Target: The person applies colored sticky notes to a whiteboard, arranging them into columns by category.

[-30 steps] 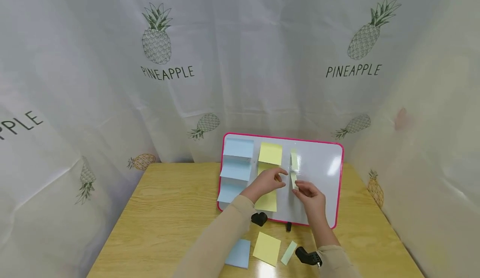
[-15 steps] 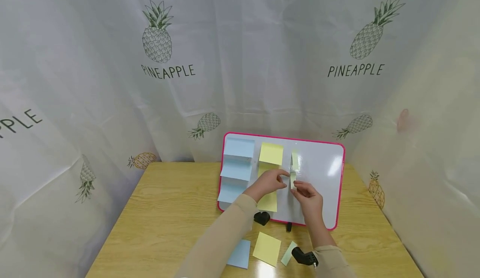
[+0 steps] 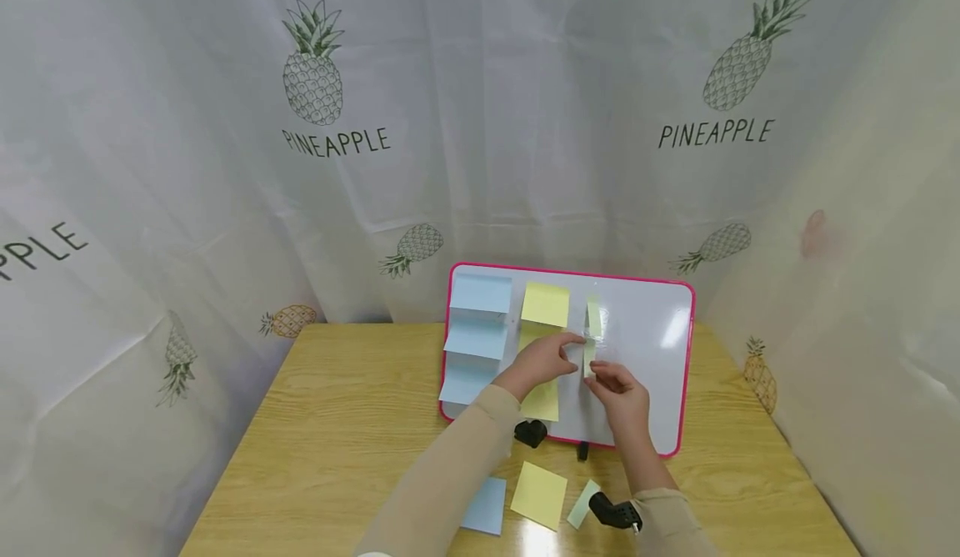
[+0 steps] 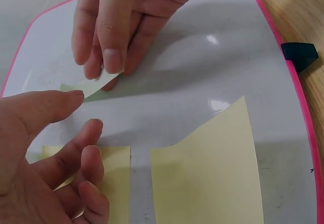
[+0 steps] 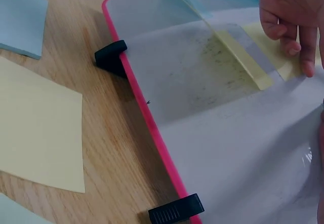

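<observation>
A pale green sticky note strip (image 3: 589,352) lies against the white board (image 3: 645,332), below another green strip (image 3: 594,317). The thumb and fingers of my right hand (image 3: 624,394) pinch its lower end. My left hand (image 3: 542,361) presses one straight fingertip on the upper end, its other fingers loosely bent. In the left wrist view the green strip (image 4: 95,86) bows out between the two hands. Yellow sticky notes (image 3: 546,303) hang in a column, partly hidden behind my left hand; blue sticky notes (image 3: 480,293) form another column at the board's left.
On the wooden table (image 3: 337,407), in front of the pink-edged board, lie a blue pad (image 3: 486,507), a yellow pad (image 3: 538,494) and a green strip pad (image 3: 582,503). A black foot (image 3: 582,451) props the board's lower edge. A pineapple-print curtain (image 3: 480,123) hangs behind.
My left hand has shifted slightly right, bringing its fingertip onto the strip's upper end. The right hand keeps its pinch on the lower end.
</observation>
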The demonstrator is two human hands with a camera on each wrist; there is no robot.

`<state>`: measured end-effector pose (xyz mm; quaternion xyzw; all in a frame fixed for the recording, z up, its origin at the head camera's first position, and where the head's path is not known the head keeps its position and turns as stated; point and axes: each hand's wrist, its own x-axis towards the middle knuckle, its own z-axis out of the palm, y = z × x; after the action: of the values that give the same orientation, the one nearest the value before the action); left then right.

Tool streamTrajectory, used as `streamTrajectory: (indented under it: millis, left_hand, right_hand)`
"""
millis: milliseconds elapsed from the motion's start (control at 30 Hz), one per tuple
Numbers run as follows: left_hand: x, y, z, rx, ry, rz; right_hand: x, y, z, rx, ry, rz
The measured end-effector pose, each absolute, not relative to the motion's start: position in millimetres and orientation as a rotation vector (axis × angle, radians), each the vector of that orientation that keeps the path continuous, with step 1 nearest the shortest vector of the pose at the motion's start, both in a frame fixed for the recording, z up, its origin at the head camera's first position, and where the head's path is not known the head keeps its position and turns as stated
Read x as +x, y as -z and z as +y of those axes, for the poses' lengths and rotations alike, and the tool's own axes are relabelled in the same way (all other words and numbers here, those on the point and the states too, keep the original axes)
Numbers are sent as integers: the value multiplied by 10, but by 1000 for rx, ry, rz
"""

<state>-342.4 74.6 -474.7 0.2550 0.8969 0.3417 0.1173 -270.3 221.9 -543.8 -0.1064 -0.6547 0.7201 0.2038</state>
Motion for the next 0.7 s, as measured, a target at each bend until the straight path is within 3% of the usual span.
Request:
streamTrajectory:
  millis: [700]
  left_hand:
    - [-3456, 4822, 765, 654, -1287, 2344]
  right_hand:
    - [-2392, 5464, 2497, -27, -1870, -2370]
